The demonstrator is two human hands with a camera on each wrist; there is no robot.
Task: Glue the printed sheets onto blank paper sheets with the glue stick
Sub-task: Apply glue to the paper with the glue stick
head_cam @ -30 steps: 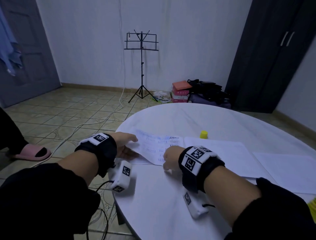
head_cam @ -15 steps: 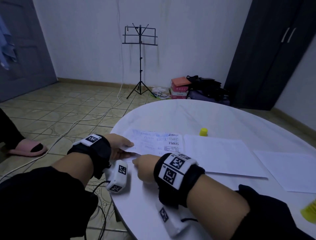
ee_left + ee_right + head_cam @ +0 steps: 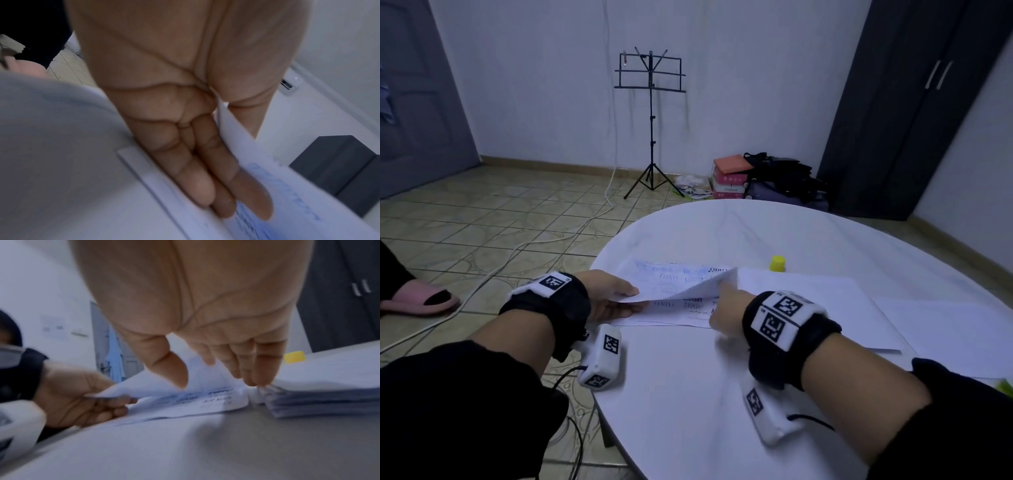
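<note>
A stack of printed sheets (image 3: pixel 674 310) lies at the left edge of the round white table (image 3: pixel 688 394). My left hand (image 3: pixel 631 298) pinches the left edge of the top printed sheet (image 3: pixel 693 289), thumb above and straight fingers (image 3: pixel 207 178) beneath. My right hand (image 3: pixel 722 298) holds that sheet's right end between thumb (image 3: pixel 170 368) and fingers, raised off the stack. A stack of blank paper (image 3: pixel 808 301) lies just to the right. The glue stick's yellow cap (image 3: pixel 778 263) stands behind it.
Another blank sheet (image 3: pixel 955 329) lies at the far right, with a yellow-green object (image 3: pixel 1005 385) at the frame's edge. On the floor are a music stand (image 3: pixel 650 120), a white cable (image 3: pixel 517 250), boxes and bags (image 3: pixel 756 178) and a person's pink slipper (image 3: pixel 417 301).
My right hand has moved from the sheet's left part to its right end. The top printed sheet has come up off the stack between both hands.
</note>
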